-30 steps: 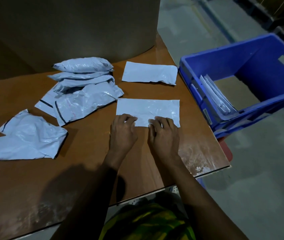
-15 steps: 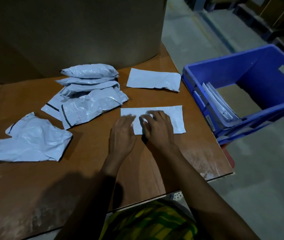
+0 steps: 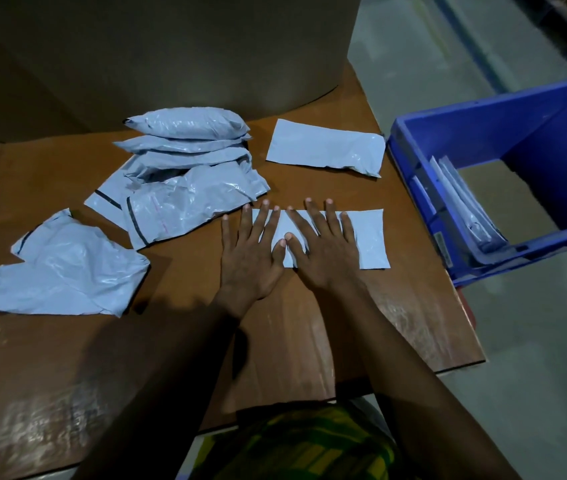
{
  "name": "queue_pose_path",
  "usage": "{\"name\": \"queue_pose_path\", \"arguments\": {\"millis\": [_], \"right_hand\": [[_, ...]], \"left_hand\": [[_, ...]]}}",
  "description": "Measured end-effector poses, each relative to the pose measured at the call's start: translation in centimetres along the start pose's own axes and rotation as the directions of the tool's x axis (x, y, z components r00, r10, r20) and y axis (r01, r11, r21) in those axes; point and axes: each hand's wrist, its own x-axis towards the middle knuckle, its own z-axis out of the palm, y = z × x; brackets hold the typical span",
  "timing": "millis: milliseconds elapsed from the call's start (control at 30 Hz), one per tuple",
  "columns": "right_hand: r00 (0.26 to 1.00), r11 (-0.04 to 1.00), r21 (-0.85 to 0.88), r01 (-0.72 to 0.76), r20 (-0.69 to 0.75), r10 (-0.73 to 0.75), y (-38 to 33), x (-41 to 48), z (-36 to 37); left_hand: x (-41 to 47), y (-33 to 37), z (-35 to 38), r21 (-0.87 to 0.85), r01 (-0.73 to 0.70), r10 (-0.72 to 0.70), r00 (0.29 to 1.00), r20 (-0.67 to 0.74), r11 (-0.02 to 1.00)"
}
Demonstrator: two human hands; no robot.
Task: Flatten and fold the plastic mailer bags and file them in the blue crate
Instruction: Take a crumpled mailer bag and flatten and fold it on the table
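A folded pale grey mailer bag (image 3: 370,239) lies flat on the brown table (image 3: 275,341) in front of me. My left hand (image 3: 252,252) and my right hand (image 3: 323,247) press down on it side by side, fingers straight and spread, thumbs touching. Another folded mailer (image 3: 325,147) lies further back. A pile of crumpled mailers (image 3: 185,161) sits to the left, and one more crumpled mailer (image 3: 60,271) lies at the far left. The blue crate (image 3: 552,109) stands off the table's right edge with several folded mailers (image 3: 462,199) upright against its near wall.
A large brown cardboard roll (image 3: 171,53) stands at the back of the table. Grey concrete floor (image 3: 534,341) lies to the right beyond the table edge. The crate's edge nearly touches the table's right side.
The mailer was folded in half, from a wider sheet to a narrow strip. Both hands went from curled at its near edge to flat and spread on top of it.
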Motion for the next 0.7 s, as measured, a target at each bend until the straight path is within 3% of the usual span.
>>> {"name": "queue_pose_path", "arguments": {"millis": [133, 233, 400, 700], "right_hand": [[0.998, 0.998, 0.066, 0.011, 0.057, -0.015, 0.3, 0.0, -1.2], [0.997, 0.996, 0.087, -0.019, -0.073, 0.025, 1.6, -0.5, -2.2], [0.996, 0.999, 0.012, -0.048, -0.076, 0.049, 4.3, -1.3, -1.8], [0.998, 0.998, -0.028, -0.05, -0.051, 0.048, 4.5, -1.2, -1.4]], "left_hand": [[0.2, 0.2, -0.2, -0.013, 0.015, -0.015, 1.0, 0.025, 1.0], [0.3, 1.2, -1.0, -0.039, 0.038, -0.038, 0.999, -0.001, 0.999], [1.5, 3.1, -0.5, -0.234, -0.135, 0.134, 0.991, -0.023, 0.963], [2.4, 2.6, 0.7, -0.116, -0.131, 0.145, 0.982, 0.119, 0.985]]}}
